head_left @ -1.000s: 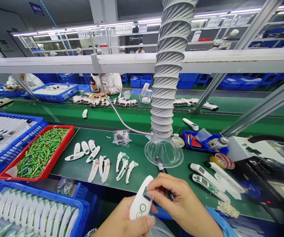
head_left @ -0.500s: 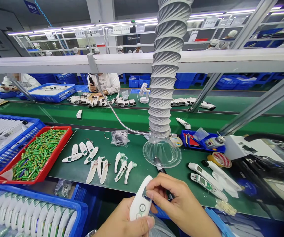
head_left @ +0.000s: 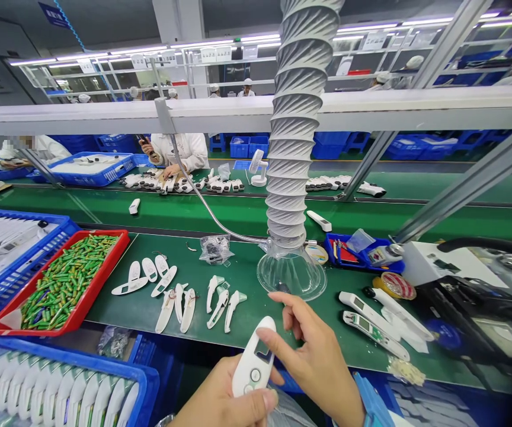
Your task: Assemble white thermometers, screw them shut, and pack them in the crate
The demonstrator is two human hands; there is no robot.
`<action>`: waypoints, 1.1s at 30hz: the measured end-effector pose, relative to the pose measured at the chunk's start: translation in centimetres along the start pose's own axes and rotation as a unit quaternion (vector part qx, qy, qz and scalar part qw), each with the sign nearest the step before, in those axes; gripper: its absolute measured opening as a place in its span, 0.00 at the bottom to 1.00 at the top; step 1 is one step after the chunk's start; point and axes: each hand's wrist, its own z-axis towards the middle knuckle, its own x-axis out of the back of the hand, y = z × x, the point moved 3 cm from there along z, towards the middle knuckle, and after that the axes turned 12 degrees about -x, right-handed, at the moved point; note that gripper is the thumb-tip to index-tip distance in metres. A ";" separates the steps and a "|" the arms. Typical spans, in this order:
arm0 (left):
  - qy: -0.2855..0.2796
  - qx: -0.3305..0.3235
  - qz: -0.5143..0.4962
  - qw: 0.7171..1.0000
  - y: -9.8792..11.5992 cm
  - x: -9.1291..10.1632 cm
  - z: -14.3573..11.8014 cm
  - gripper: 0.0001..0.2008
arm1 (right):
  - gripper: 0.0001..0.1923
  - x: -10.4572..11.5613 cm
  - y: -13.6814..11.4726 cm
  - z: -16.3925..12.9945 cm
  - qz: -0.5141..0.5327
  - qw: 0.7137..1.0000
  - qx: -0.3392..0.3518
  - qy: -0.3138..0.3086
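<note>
My left hand [head_left: 233, 394] is closed around a white handheld thermometer [head_left: 250, 375], its thumb across the lower end. The thermometer has a small dark display window and a round button, and it tilts up toward the right. My right hand [head_left: 312, 350] is beside its upper end. The right thumb lies over the edge by the display, and the index finger is raised apart from it. A dark object [head_left: 282, 287] shows partly at the mouth of the clear fume hood [head_left: 313, 279], just beyond my right fingers; my hand hides the rest.
White housing parts [head_left: 188, 308] lie left of my hands. A red tray [head_left: 125, 237] holds green cylindrical cells, and a blue crate [head_left: 149, 379] holds rows of housings. Opened thermometers [head_left: 374, 332] lie on the right. The ribbed duct [head_left: 289, 148] hangs ahead. A co-worker [head_left: 182, 151] sits across the belt.
My right hand has opened from a pinch at the display, its index finger lifting away. The thermometer stays in my left hand. White units on the green belt have shifted slightly left.
</note>
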 end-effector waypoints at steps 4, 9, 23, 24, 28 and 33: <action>0.009 -0.004 0.001 1.000 -1.1 0.4 -0.1 0.28 | 0.16 0.2 1.3 -0.1 0.095 0.993 -0.057 0.026; 0.109 -0.131 0.240 0.956 -1.9 1.9 0.8 0.21 | 0.29 -4.5 3.0 -2.8 0.303 0.918 -0.184 -0.177; 0.179 -0.117 0.129 0.968 -7.1 7.7 0.2 0.28 | 0.23 -11.7 5.1 -4.2 0.551 0.697 -0.409 -0.208; 0.221 -0.116 0.137 0.959 -7.8 8.9 0.5 0.24 | 0.22 -11.6 5.3 -4.3 0.554 0.693 -0.417 -0.197; 0.284 -0.094 0.236 0.925 -11.4 11.6 3.9 0.20 | 0.21 -10.7 6.1 -5.3 0.543 0.699 -0.441 -0.147; 0.280 -0.098 0.299 0.907 -13.9 11.0 8.6 0.26 | 0.22 -10.2 7.3 -7.2 0.541 0.701 -0.452 -0.105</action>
